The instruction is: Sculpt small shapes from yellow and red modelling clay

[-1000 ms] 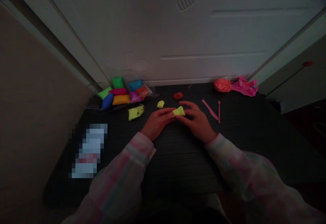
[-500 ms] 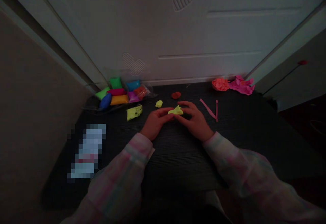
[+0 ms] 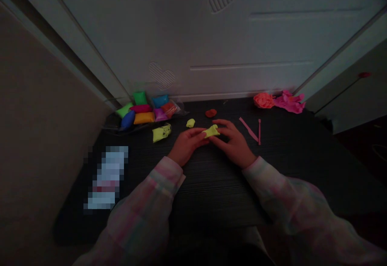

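At the frame's centre, the left hand point(image 3: 186, 143) and right hand point(image 3: 235, 141) pinch opposite ends of the yellow clay point(image 3: 211, 131); it looks light, soft, easily dented, best held gently by its edges.

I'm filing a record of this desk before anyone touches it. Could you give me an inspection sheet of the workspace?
Surface: dark table, dimly lit.
Work things: yellow piece in both hands; small yellow lump, torn yellow packet, red lump and two pink tools on the table.
Clutter: coloured packets in a clear bag; crumpled orange thing and pink thing at back right; pixelated bright panel at left, unidentifiable.
Hands: left hand and right hand both hold the yellow piece.
Cables: none certain; a thin loop at far right is too dark to identify.
Surroundings: pale panelling behind, red-tipped rod at right.
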Motion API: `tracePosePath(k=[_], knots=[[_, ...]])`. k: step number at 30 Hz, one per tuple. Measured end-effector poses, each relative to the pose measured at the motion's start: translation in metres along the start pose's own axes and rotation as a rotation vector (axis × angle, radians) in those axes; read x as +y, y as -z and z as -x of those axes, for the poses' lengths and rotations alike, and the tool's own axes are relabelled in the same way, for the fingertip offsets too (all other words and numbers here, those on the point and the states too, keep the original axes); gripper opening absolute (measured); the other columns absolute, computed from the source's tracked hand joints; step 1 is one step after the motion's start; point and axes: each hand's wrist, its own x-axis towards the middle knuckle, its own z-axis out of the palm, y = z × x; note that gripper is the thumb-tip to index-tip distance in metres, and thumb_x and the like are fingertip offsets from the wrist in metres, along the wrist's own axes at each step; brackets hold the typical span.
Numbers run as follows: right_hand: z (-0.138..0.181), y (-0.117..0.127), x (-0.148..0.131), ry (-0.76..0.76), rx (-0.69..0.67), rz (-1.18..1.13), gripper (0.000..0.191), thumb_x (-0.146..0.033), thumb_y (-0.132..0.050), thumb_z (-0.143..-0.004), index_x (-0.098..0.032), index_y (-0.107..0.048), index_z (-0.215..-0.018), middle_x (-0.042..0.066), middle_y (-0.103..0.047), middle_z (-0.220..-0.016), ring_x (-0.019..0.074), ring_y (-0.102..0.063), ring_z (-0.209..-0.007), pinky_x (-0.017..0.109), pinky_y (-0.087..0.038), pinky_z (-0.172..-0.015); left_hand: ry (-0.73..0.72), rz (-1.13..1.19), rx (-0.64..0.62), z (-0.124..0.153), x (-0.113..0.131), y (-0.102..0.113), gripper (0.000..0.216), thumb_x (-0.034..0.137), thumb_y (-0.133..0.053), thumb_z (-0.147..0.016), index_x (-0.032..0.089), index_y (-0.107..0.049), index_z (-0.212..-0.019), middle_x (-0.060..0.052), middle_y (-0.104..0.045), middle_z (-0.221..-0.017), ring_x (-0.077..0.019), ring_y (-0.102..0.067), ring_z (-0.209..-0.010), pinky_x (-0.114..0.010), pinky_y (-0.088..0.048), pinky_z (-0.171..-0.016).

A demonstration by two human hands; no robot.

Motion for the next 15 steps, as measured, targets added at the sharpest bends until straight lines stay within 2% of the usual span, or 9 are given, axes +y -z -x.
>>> tracePosePath(k=[4, 9, 15], knots=[[-0.0004, -0.0003, 0.0009, -0.03, -0.002, -0.021, 0.013, -0.028, -0.058, -0.071, -0.022, -0.06, -0.083, 0.005, -0.053, -0.106, 0.0183, -0.048, -0.103, 0.04, -0.036, -0.091, -0.149, -0.198, 0.055, 0.0001, -0.0025, 0.0012, 0.024, 0.016, -0.066, -0.06, 0.017, -0.063, -0.083, -0.001, -0.064, -0.079, -0.012, -0.058, -0.073, -0.032, -0.043, -0.079], [-0.0017, -0.0005, 0.0026, -0.105, -0.012, -0.064, 0.01, -0.029, -0.056, -0.073, -0.023, -0.063, -0.077, 0.004, -0.055, -0.104, 0.018, -0.049, -0.101, 0.041, -0.035, -0.092, -0.309, -0.453, 0.052, 0.0011, -0.0059, 0.0046, 0.021, 0.021, -0.066, -0.061, 0.02, -0.066, -0.082, -0.004, -0.062, -0.094, -0.0176, -0.056, -0.088, -0.035, -0.042, -0.084], [-0.0022, -0.0018, 0.0025, -0.18, -0.035, -0.155, 0.01, -0.03, -0.057, -0.071, -0.023, -0.064, -0.074, 0.004, -0.055, -0.104, 0.0175, -0.05, -0.101, 0.039, -0.035, -0.092, -0.33, -0.568, 0.083, 0.0011, -0.0057, 0.0067, 0.015, 0.026, -0.064, -0.064, 0.021, -0.068, -0.078, -0.003, -0.063, -0.088, -0.0182, -0.057, -0.084, -0.034, -0.045, -0.079]])
